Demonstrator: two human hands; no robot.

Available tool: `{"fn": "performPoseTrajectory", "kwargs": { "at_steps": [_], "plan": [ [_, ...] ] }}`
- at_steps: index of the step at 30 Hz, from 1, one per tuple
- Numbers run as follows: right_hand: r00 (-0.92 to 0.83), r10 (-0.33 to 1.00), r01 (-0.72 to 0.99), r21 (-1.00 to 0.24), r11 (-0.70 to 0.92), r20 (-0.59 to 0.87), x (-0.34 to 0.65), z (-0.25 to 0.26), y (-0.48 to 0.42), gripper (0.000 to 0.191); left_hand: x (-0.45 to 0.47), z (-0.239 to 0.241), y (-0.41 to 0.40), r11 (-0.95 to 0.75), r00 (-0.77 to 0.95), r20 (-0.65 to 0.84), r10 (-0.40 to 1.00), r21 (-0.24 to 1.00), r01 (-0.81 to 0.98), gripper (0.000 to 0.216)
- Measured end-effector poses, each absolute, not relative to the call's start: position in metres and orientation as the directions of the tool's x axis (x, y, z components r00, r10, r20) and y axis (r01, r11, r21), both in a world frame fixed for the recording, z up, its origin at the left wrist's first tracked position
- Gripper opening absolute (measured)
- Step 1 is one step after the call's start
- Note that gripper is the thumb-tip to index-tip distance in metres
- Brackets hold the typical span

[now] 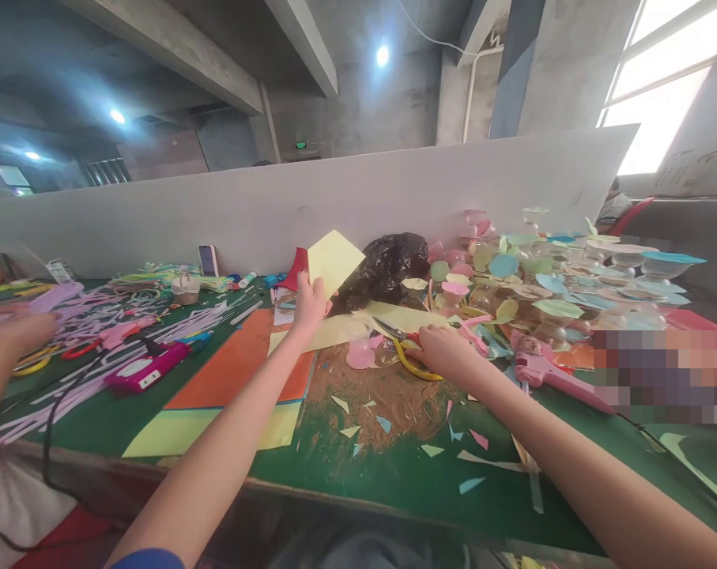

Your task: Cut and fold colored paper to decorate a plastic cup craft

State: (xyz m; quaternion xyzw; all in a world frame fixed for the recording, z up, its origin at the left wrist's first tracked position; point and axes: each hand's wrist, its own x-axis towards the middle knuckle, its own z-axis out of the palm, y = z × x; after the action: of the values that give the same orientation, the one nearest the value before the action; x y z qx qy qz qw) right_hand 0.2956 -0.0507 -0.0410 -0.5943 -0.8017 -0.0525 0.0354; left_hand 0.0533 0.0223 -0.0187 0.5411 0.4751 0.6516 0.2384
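Note:
Pinched in my left hand is a cut piece of pale yellow paper, raised above the table. My right hand rests low over the table, its fingers around a pair of scissors with yellow and red handles. The scissor blades point left, towards a strip of pale yellow paper lying on the table. A pink rounded paper piece lies just left of the scissors. Small paper offcuts are scattered in front.
Orange and yellow sheets lie at left. Clear plastic cups with coloured paper pile up at right, near a pink glue gun. A black plastic bag sits behind. A pink power strip and another person's hand are far left.

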Motion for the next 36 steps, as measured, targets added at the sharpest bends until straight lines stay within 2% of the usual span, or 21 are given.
{"fn": "performPoseTrajectory", "kwargs": {
  "at_steps": [5, 12, 15, 18, 21, 24, 26, 31, 36],
  "plan": [
    [-0.325, 0.939, 0.944, 0.093, 0.315, 0.111, 0.291, -0.041, -0.056, 0.037, 0.047, -0.022, 0.024, -0.451, -0.295, 0.519, 0.802, 0.85, 0.272, 0.014],
    [-0.282, 0.955, 0.957, 0.1, 0.272, 0.097, 0.294, -0.045, -0.049, 0.041, 0.047, -0.024, 0.017, -0.411, -0.244, 0.508, 0.826, 0.84, 0.354, 0.018],
    [-0.283, 0.955, 0.956, 0.103, 0.274, 0.092, 0.294, -0.047, -0.047, 0.042, 0.046, -0.025, 0.013, -0.387, -0.216, 0.527, 0.822, 0.795, 0.468, 0.019],
    [-0.277, 0.956, 0.958, 0.108, 0.266, 0.101, 0.292, -0.05, -0.048, 0.042, 0.045, -0.025, 0.01, -0.312, -0.167, 0.567, 0.807, 0.649, 0.694, 0.026],
    [-0.275, 0.956, 0.959, 0.107, 0.264, 0.104, 0.29, -0.052, -0.049, 0.039, 0.044, -0.024, 0.008, -0.2, -0.112, 0.627, 0.771, 0.405, 0.892, 0.03],
    [-0.268, 0.957, 0.961, 0.099, 0.257, 0.114, 0.29, -0.052, -0.051, 0.036, 0.045, -0.022, 0.007, -0.085, -0.078, 0.684, 0.725, 0.2, 0.976, 0.031],
    [-0.254, 0.958, 0.966, 0.089, 0.243, 0.134, 0.289, -0.049, -0.053, 0.036, 0.045, -0.021, 0.006, -0.033, -0.077, 0.702, 0.708, 0.142, 0.989, 0.032],
    [-0.215, 0.964, 0.977, 0.044, 0.21, 0.157, 0.289, -0.041, -0.057, 0.033, 0.041, -0.02, 0.006, -0.039, -0.092, 0.739, 0.667, 0.158, 0.987, 0.034],
    [-0.178, 0.971, 0.983, -0.005, 0.181, 0.163, 0.292, -0.039, -0.056, 0.03, 0.037, -0.018, 0.007, -0.166, -0.126, 0.767, 0.629, 0.291, 0.942, 0.028]
  ]
}}
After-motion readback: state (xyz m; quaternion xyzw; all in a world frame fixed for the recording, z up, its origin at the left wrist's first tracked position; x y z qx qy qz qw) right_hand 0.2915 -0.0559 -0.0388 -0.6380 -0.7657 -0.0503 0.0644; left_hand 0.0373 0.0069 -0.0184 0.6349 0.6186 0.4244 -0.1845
